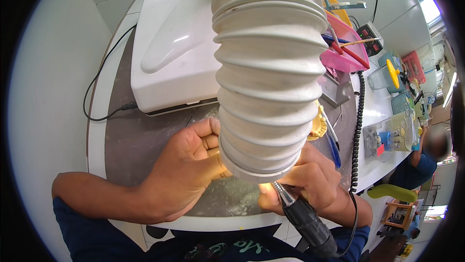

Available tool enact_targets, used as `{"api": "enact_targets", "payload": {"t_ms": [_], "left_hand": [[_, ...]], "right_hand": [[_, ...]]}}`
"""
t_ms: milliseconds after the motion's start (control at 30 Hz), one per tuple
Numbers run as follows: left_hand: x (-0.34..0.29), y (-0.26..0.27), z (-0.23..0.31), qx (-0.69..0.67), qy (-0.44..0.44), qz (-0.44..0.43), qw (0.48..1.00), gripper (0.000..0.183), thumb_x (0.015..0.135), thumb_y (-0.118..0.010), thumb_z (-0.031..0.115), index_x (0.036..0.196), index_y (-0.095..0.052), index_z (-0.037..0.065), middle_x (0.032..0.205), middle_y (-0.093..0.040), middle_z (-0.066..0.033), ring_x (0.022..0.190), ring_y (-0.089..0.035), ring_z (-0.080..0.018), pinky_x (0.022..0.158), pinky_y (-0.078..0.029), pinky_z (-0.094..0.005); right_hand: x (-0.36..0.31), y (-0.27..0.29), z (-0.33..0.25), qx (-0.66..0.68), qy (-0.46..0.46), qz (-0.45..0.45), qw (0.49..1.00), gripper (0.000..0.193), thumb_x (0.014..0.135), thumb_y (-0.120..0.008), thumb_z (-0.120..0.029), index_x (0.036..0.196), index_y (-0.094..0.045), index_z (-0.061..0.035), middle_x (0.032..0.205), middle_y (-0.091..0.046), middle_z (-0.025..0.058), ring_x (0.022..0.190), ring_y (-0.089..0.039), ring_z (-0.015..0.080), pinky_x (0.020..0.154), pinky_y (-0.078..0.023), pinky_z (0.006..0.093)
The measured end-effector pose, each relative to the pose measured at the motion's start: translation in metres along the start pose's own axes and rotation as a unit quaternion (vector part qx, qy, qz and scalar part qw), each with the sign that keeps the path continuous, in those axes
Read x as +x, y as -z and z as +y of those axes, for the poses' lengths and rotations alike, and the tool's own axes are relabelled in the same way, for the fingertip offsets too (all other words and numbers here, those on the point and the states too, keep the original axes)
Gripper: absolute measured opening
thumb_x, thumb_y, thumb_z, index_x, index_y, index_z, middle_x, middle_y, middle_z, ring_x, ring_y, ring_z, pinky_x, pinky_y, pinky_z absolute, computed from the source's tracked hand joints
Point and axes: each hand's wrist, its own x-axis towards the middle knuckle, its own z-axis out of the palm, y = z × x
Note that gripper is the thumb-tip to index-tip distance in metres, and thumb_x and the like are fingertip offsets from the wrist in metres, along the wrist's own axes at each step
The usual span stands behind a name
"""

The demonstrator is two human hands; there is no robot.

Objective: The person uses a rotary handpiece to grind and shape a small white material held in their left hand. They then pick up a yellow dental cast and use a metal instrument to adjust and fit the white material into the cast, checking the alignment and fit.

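Right hand [312, 177], 3 o'clock of hose mouth [261, 174]: clamped on handpiece [310, 223] | left hand [184, 167], 9 o'clock: grip hidden, can't tell | seemingly mid-handpiece-work; next needs steadiness

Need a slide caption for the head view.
Right hand holding a black handpiece, left hand opposite, both partly hidden by a ribbed white hose.

Pale hose [269, 78] blocks my view
Behind it: part of the left hand [186, 167], part of the yellow cast [318, 126].

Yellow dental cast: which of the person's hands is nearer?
Right. The right hand is just below the yellow dental cast in the picture; the left hand is farther away, mostly left of the white hose.
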Motion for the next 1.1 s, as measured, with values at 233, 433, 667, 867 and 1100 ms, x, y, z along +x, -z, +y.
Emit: {"api": "enact_targets", "payload": {"t_ms": [233, 433, 667, 867, 1100], "left_hand": [[0.0005, -0.0009, -0.0012, -0.001, 0.000, 0.004, 1.000, 0.029, 0.089, -0.064, 0.000, 0.115, -0.051, -0.003, 0.112, -0.061, -0.0101, 0.103, -0.062, -0.0134, 0.092, -0.052, -0.0282], [0.0009, -0.0002, -0.0008, -0.003, -0.003, -0.002, 1.000, 0.029, 0.090, -0.064, 0.000, 0.115, -0.051, -0.003, 0.112, -0.061, -0.0095, 0.103, -0.061, -0.0126, 0.092, -0.051, -0.0274], [0.0009, 0.0004, -0.0012, -0.011, -0.004, -0.004, 1.000, 0.029, 0.090, -0.064, 0.001, 0.116, -0.051, -0.002, 0.113, -0.061, -0.0091, 0.104, -0.060, -0.0124, 0.093, -0.051, -0.0274], [0.0003, -0.0011, -0.0001, -0.011, 0.000, 0.003, 1.000, 0.029, 0.090, -0.064, 0.001, 0.116, -0.051, -0.002, 0.114, -0.060, -0.0094, 0.105, -0.060, -0.0128, 0.093, -0.050, -0.0282], [-0.0006, -0.0002, -0.0002, -0.025, -0.007, -0.009, 1.000, 0.027, 0.090, -0.065, 0.003, 0.114, -0.052, -0.002, 0.112, -0.059, -0.0101, 0.104, -0.060, -0.0136, 0.093, -0.051, -0.0289]], "right_hand": [[-0.0003, 0.0013, -0.0006, -0.002, -0.003, -0.003, 1.000, 0.029, 0.079, -0.076, -0.009, 0.089, -0.051, 0.0022, 0.086, -0.065, 0.0219, 0.077, -0.070, 0.0295, 0.061, -0.055, 0.0339], [-0.0008, 0.0005, 0.0009, 0.001, 0.000, -0.001, 1.000, 0.029, 0.078, -0.076, -0.010, 0.088, -0.052, 0.0022, 0.086, -0.066, 0.0225, 0.078, -0.070, 0.0299, 0.062, -0.056, 0.0343], [0.0003, 0.0004, 0.0007, -0.002, 0.003, -0.001, 1.000, 0.029, 0.077, -0.077, -0.009, 0.087, -0.052, 0.0021, 0.087, -0.066, 0.0238, 0.078, -0.070, 0.0300, 0.063, -0.056, 0.0346], [-0.0005, 0.0011, 0.0004, 0.003, -0.004, -0.003, 1.000, 0.028, 0.077, -0.077, -0.009, 0.086, -0.052, 0.0021, 0.087, -0.066, 0.0236, 0.078, -0.070, 0.0298, 0.063, -0.055, 0.0349], [0.0000, 0.0009, 0.0014, 0.003, -0.001, -0.005, 1.000, 0.029, 0.076, -0.077, -0.008, 0.087, -0.053, 0.0021, 0.087, -0.066, 0.0231, 0.078, -0.070, 0.0297, 0.064, -0.055, 0.0349]]}}
